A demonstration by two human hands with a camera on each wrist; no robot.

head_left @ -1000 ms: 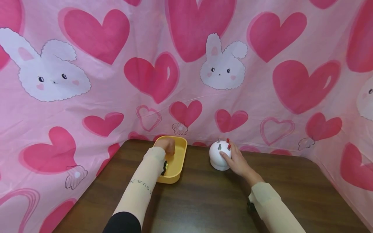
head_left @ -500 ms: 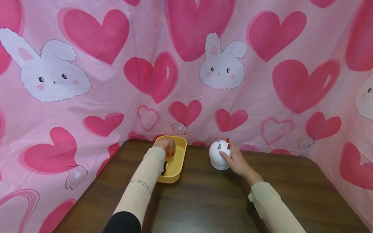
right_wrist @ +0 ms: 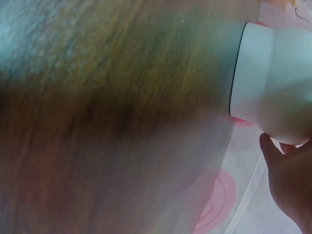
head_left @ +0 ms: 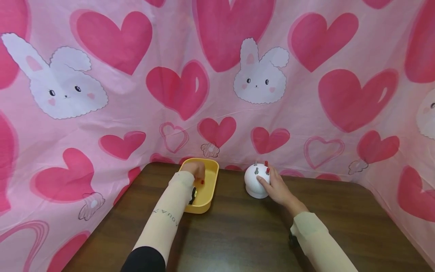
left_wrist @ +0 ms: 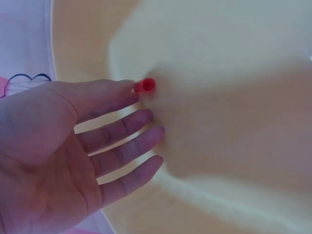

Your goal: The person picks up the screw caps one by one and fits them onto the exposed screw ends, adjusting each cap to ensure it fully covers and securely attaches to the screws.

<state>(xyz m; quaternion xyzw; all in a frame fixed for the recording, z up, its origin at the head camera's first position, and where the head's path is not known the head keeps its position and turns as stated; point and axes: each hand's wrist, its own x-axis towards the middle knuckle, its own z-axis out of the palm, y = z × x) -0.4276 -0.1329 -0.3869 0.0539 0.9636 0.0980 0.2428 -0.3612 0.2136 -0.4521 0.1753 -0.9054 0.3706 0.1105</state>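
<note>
Sleeves [head_left: 166,211] cover both forearms above a brown tabletop [head_left: 238,234]. On it, we see the right hand [head_left: 279,190] gripping a white dome [head_left: 252,183], thumb on the near face; two metal posts [head_left: 256,171] and two red caps [head_left: 267,170] project from its top. Inside the yellow tray [head_left: 198,210], to the dome's left, we observe the left hand [left_wrist: 63,146] pinching a red tube [left_wrist: 146,86] at its thumb tip, remaining fingers extended. Behind, we note pink cloth [head_left: 302,102] printed with hearts and rabbits.

Cream sleeves [head_left: 162,227], one with dark lettering [head_left: 167,215]
</note>
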